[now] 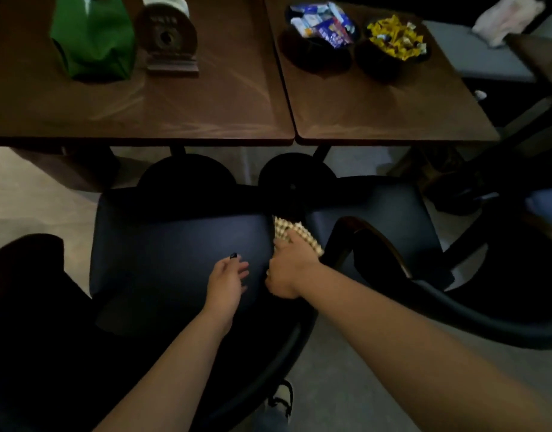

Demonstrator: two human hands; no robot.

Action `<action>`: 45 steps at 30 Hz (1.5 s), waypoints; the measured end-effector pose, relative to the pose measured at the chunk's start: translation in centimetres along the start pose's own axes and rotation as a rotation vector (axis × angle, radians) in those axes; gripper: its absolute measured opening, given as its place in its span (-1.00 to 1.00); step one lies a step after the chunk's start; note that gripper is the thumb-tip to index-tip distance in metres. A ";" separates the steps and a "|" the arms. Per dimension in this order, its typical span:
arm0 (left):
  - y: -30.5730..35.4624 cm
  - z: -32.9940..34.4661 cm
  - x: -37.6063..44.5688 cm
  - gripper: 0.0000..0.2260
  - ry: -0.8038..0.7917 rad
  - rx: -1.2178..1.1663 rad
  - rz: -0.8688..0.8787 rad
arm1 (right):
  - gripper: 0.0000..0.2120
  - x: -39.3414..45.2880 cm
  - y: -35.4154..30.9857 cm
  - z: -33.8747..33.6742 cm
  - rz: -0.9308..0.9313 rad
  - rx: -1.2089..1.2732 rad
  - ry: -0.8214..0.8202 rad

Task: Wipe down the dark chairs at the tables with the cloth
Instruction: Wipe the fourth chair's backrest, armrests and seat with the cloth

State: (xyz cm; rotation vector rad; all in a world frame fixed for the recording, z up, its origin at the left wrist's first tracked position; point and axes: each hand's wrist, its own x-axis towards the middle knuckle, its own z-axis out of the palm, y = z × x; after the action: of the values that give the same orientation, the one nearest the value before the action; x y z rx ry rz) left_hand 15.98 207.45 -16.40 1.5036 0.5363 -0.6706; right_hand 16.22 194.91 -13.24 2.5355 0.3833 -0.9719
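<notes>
Dim room, two brown tables (206, 98) at 12 o'clock; dark chair (174, 254) pulled out below; cloth (295, 233) gripped by right hand (288, 272) at seat's right edge, long axis toward 11 o'clock; left hand (226, 283) relaxed, fingers loosely spread over seat

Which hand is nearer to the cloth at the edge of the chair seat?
Right. The right hand grips the cloth at the seat's right edge. The left hand rests open over the seat, just left of the cloth, not touching it.
</notes>
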 end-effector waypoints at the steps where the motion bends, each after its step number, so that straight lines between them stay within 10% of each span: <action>1: -0.3 -0.2 0.7 -0.80 -0.008 -0.008 -0.006 | -0.48 1.2 -0.3 -0.1 0.032 -0.034 -0.031; 9: -1.8 0.8 3.4 -0.76 -0.074 0.119 0.067 | -0.52 2.2 -0.3 -0.4 0.188 0.036 -0.004; 15: -2.3 0.6 3.8 -0.75 -0.003 0.204 0.037 | -0.33 1.1 3.3 1.2 0.195 0.643 0.188; 18: -2.5 0.6 4.0 -0.78 -0.049 0.215 0.035 | -0.53 5.7 4.6 -0.2 0.387 0.604 0.096; 32: -1.8 0.6 3.9 -0.76 -0.083 0.195 0.014 | -0.65 1.4 0.0 0.5 0.046 -0.023 0.030; 40: -2.4 1.9 2.0 -0.66 -0.379 0.258 0.031 | -0.66 5.3 6.9 1.6 0.690 1.725 0.145; 45: -3.1 2.5 1.1 -0.44 -0.643 0.376 0.092 | -0.71 4.5 6.2 4.4 0.816 2.192 0.293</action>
State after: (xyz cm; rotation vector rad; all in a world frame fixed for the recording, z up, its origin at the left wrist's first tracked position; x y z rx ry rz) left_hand 14.39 205.05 -19.39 1.5318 -0.1594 -1.1658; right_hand 19.32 187.91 -17.71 3.3622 -2.8739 -0.4649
